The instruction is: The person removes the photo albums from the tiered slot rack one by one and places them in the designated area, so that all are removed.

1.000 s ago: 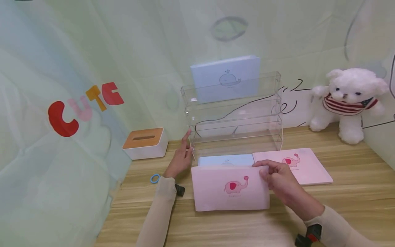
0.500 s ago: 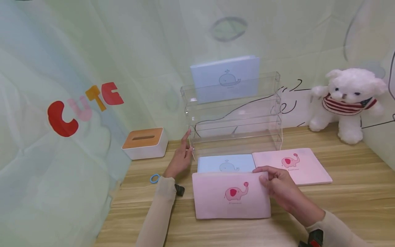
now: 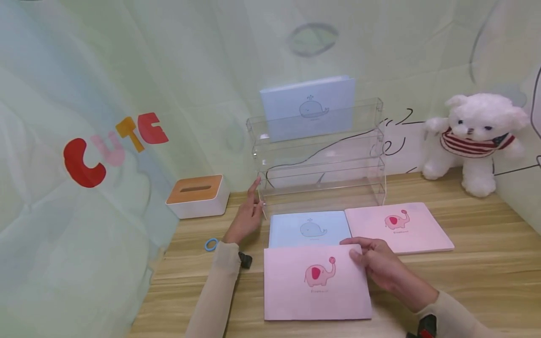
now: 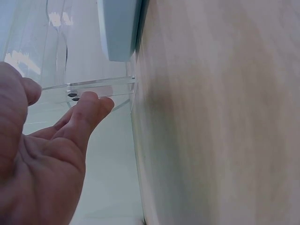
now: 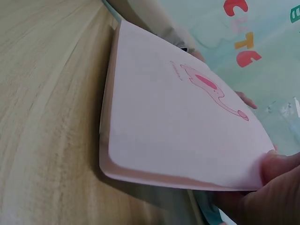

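My right hand [image 3: 382, 265] pinches the top right corner of a pink notebook [image 3: 291, 291] with an elephant drawing. In the right wrist view the notebook [image 5: 154, 117] is tilted, its lower edge close to the wood. Its upper edge overlaps a blue whale notebook [image 3: 287, 230] lying on the table. A second pink elephant notebook [image 3: 418, 234] lies to the right. With extended fingers my left hand [image 3: 245, 218] touches the left side of a clear acrylic rack [image 3: 321, 188]; in the left wrist view its fingertips [image 4: 89, 96] meet the panel's edge.
Another blue whale notebook [image 3: 310, 112] stands in the rack's top tier. A tissue box [image 3: 204, 206] with a wooden lid and a blue ring [image 3: 211, 244] are on the left. At the back right sits a white teddy bear [image 3: 473, 164].
My right hand has drawn the pink notebook toward me and tilted it flatter, uncovering more of the blue notebook behind it. The left hand has stayed at the rack's side.
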Action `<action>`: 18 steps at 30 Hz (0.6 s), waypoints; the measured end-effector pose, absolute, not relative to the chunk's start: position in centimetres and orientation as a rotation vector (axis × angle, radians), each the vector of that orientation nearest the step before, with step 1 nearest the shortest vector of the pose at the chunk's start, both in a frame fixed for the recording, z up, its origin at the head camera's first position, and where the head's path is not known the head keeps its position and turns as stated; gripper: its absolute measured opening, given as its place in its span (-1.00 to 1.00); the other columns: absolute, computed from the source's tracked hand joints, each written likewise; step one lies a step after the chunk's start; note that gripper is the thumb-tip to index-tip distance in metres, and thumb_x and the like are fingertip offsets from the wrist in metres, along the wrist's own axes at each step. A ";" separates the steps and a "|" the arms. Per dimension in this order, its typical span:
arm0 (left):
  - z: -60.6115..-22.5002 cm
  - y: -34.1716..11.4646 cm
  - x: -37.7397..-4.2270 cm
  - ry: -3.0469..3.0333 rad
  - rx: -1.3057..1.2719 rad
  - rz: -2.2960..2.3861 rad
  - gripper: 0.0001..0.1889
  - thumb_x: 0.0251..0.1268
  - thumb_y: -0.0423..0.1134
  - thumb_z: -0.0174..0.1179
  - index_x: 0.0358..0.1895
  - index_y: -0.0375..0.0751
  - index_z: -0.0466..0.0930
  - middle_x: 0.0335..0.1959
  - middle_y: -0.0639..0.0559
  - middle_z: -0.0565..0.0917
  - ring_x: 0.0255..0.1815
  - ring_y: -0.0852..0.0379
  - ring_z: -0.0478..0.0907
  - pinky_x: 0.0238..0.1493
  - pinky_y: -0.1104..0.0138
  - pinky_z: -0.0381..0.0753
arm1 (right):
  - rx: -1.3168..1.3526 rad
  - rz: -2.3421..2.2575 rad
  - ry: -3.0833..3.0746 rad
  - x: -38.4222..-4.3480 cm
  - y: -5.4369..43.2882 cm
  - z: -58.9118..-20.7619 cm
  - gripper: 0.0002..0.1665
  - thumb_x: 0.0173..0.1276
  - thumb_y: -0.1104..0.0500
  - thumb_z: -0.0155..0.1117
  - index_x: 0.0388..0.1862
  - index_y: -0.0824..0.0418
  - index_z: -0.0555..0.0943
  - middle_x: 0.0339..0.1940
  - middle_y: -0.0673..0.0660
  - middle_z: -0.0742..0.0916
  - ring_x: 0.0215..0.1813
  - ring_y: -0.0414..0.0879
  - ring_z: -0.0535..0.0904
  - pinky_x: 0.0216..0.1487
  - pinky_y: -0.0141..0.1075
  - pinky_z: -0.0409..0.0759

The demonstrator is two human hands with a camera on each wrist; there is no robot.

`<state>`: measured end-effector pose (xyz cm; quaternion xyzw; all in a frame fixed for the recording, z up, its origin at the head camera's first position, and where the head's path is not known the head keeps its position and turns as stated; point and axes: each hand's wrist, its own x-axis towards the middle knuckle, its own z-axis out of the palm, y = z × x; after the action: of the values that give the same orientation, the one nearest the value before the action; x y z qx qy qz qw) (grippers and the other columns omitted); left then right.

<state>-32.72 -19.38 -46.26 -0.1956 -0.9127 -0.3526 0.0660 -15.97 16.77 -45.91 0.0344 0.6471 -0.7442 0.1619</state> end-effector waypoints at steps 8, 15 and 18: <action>-46.5 -19.5 -32.9 -2.736 -0.606 -1.062 -0.19 0.75 -0.24 -0.08 0.76 0.44 -0.31 -0.08 -0.25 0.71 -0.34 0.09 0.52 -0.10 0.16 0.61 | 0.099 -2.045 1.905 -16.4 16.5 -46.8 -0.56 0.56 0.42 0.12 0.35 0.46 0.61 0.07 0.22 0.83 -0.04 -0.07 0.77 0.03 -0.27 0.80; -46.5 -19.4 -32.9 -2.739 -0.610 -1.073 -0.19 0.76 -0.23 -0.09 0.76 0.47 -0.32 -0.09 -0.26 0.70 -0.37 0.10 0.50 -0.14 0.19 0.60 | 0.144 -1.946 1.931 -16.8 16.3 -47.5 -0.57 0.58 0.39 0.16 0.36 0.42 0.63 0.17 0.29 0.79 0.01 -0.02 0.75 0.09 -0.22 0.81; -46.5 -19.4 -32.9 -2.738 -0.602 -1.077 -0.19 0.76 -0.23 -0.09 0.75 0.50 -0.32 -0.08 -0.26 0.71 -0.37 0.09 0.50 -0.16 0.19 0.61 | 0.153 -1.921 1.939 -16.8 16.2 -47.6 -0.57 0.58 0.39 0.16 0.36 0.41 0.64 0.18 0.29 0.79 0.02 -0.03 0.75 0.07 -0.24 0.81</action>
<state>-32.92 -19.42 -46.46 -0.1998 -0.9096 -0.3576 0.0694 -16.76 16.21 -47.64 0.0548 0.6946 -0.6882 0.2024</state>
